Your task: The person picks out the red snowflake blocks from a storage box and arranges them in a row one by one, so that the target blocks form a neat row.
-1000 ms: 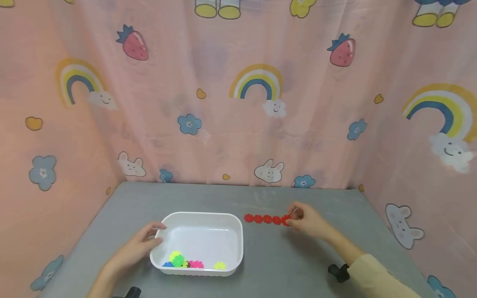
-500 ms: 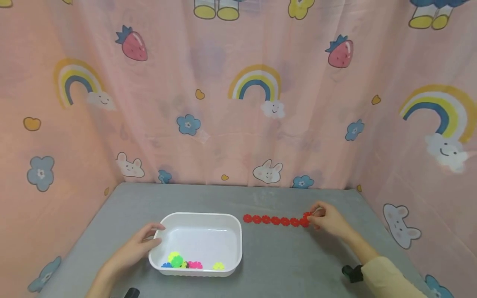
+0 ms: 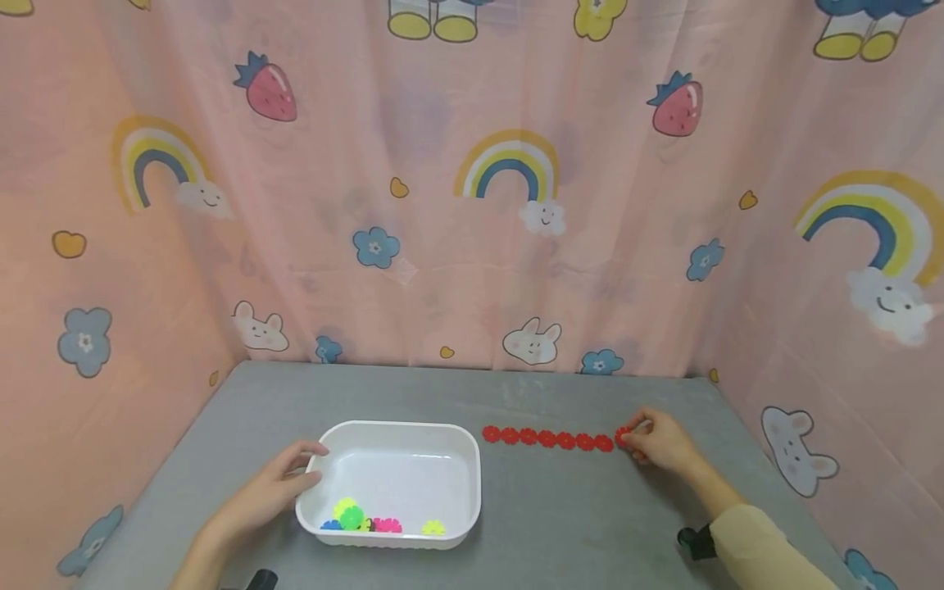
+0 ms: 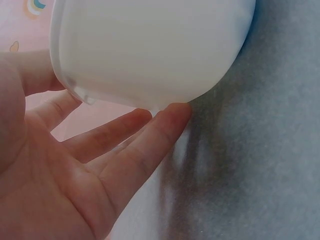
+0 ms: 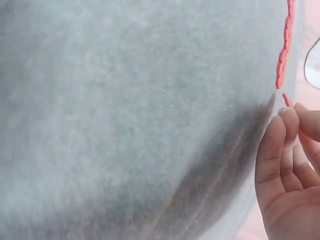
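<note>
A row of several red flower-shaped plastic discs (image 3: 546, 438) lies on the grey table, to the right of a white plastic tray (image 3: 406, 483). At the right end of that row my right hand (image 3: 659, 442) pinches one more red disc (image 3: 623, 436) between thumb and fingers. The right wrist view shows this disc (image 5: 286, 99) tilted, a small gap from the row (image 5: 283, 60). My left hand (image 3: 269, 492) grips the tray's left side, thumb at the rim. In the left wrist view its fingertips touch the outside of the tray (image 4: 150, 50).
Inside the tray, along its near wall, lie a green disc (image 3: 351, 518), pink discs (image 3: 388, 525), yellow discs (image 3: 433, 528) and a blue disc (image 3: 330, 525). A pink patterned curtain (image 3: 442, 287) closes off the back and both sides of the table (image 3: 560, 524).
My right hand has moved right along the row, which now shows more red discs. Half a second ago the pinched disc overlapped the row's end; now it is apart. The left hand stays put.
</note>
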A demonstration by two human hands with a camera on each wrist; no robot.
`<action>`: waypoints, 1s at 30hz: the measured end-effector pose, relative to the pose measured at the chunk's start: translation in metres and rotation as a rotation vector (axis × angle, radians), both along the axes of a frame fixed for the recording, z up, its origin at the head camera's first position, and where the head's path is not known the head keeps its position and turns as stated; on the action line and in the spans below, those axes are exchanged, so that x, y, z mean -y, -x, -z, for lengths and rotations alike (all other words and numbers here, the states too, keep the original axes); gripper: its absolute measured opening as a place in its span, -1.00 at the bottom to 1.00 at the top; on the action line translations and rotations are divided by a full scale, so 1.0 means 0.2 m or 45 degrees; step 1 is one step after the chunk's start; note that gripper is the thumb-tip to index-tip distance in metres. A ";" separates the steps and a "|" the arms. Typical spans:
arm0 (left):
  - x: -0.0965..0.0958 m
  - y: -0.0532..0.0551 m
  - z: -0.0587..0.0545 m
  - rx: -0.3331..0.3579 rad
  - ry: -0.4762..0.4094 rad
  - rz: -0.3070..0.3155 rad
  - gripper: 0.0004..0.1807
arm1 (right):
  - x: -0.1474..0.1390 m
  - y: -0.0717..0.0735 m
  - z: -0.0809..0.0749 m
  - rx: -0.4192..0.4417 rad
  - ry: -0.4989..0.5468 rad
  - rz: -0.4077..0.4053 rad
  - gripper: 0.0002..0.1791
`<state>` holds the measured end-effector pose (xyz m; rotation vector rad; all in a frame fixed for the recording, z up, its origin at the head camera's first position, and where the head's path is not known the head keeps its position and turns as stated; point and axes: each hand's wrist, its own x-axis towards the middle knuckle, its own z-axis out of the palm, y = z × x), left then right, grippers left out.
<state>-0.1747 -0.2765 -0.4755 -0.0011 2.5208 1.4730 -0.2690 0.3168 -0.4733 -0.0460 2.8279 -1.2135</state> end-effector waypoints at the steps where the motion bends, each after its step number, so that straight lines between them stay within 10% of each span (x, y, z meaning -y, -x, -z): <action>1: 0.00 0.00 0.00 -0.003 -0.006 0.002 -0.54 | 0.00 0.00 0.01 0.007 -0.004 0.005 -0.81; 30: -0.01 -0.01 -0.01 0.013 -0.008 -0.018 -0.54 | 0.02 0.03 0.05 0.021 -0.085 0.112 -0.79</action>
